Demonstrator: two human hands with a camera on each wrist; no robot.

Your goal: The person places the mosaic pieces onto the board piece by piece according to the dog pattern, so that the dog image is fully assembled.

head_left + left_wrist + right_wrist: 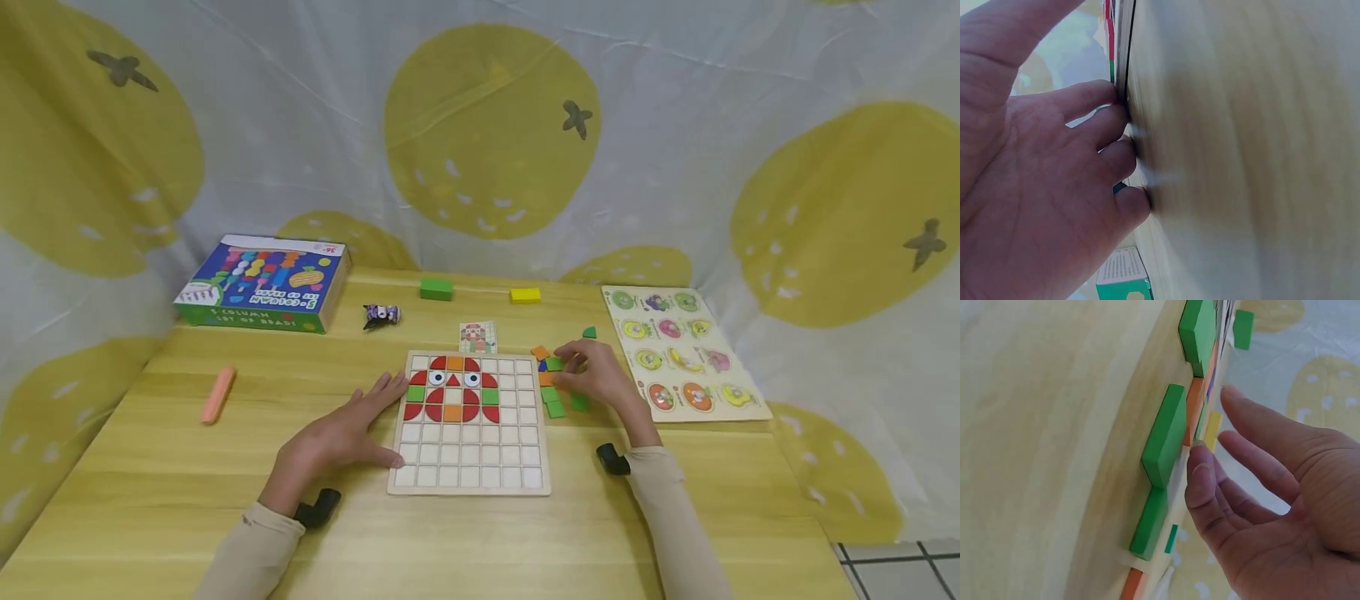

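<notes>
Reaching over loose tiles [555,385] just right of puzzle board [470,421] on counter [150,467], right hand [596,377] fingers [1204,481] relaxed, gripping nothing. Left hand [337,433] flat, steadying board's left edge. Best: pinch one tile cleanly, without scattering neighbours.

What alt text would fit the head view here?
A person's left hand rests flat beside a wooden grid board bearing a red mosaic, while the right hand reaches into loose green and orange tiles on a wooden table.
</notes>
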